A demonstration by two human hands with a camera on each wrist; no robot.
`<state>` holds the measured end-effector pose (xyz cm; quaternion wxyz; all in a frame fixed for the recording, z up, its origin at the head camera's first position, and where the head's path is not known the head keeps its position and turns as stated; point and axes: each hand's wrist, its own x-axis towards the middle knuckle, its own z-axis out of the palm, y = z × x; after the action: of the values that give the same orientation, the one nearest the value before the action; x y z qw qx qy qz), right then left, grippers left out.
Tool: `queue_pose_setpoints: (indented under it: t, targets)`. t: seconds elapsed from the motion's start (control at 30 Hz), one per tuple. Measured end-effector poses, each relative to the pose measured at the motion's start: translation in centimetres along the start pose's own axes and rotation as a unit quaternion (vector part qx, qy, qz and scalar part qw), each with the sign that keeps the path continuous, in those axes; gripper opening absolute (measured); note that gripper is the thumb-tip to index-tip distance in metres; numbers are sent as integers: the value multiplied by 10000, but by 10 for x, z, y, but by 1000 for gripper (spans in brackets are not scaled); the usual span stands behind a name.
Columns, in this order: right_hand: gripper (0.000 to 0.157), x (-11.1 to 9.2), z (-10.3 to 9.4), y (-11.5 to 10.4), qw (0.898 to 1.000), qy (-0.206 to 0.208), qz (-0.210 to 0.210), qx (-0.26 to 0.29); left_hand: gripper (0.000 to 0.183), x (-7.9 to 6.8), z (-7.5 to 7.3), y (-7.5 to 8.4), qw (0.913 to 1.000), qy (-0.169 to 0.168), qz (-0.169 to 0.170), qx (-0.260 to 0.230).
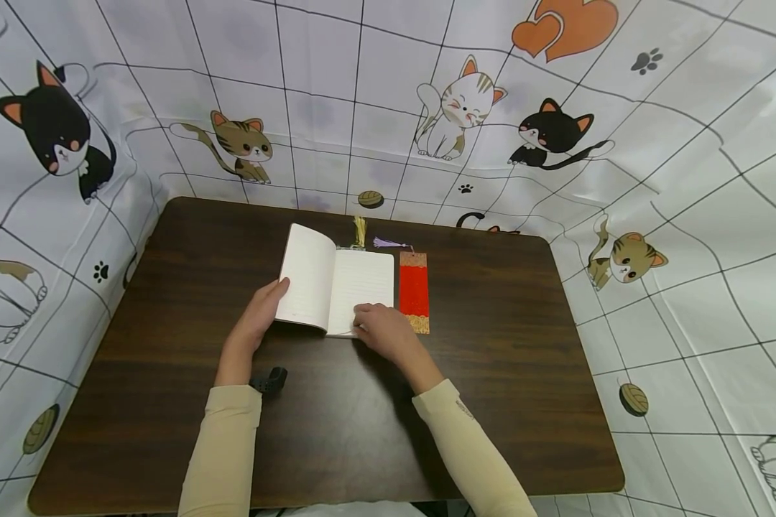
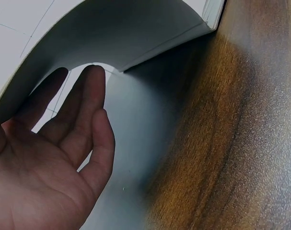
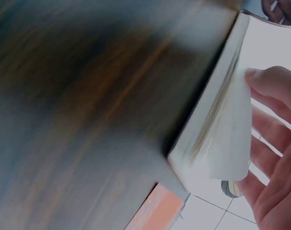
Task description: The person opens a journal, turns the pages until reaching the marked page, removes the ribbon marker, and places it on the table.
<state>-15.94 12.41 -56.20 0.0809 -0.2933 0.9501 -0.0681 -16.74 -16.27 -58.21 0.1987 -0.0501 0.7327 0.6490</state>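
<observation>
An open notebook (image 1: pixel 362 287) with pale lined pages lies near the middle of the table. Its left half is raised, and my left hand (image 1: pixel 260 312) holds that side by the outer edge. In the left wrist view, the fingers (image 2: pixel 95 91) sit behind the dark, curved cover (image 2: pixel 131 33). My right hand (image 1: pixel 384 330) is over the lower right page. Seen from the right wrist, its thumb presses the front of a lifted page (image 3: pixel 231 139), with the other fingers behind it. Right of the notebook lies a red bookmark (image 1: pixel 414 287) with gold ends and a purple tassel (image 1: pixel 391 243).
A yellow tassel (image 1: pixel 360 231) sticks out past the notebook's top edge; whatever it hangs from is mostly hidden. The dark wooden table (image 1: pixel 504 402) has rounded corners. Behind it and at its sides hangs a white cat-print sheet (image 1: pixel 323 93).
</observation>
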Motion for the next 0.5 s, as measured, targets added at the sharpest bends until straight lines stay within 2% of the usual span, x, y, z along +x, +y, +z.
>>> queue_pose_setpoints:
  t: [0.23, 0.4, 0.5]
  targets:
    - [10, -8, 12, 3, 9966, 475, -228, -639, 76, 0, 2, 0, 10000, 9, 15, 3]
    - [7, -13, 17, 6, 9959, 658, -237, -577, 76, 0, 3, 1, 10000, 22, 27, 14]
    - [12, -15, 16, 7, 9956, 775, -264, -462, 77, -2, 3, 2, 10000, 32, 55, -4]
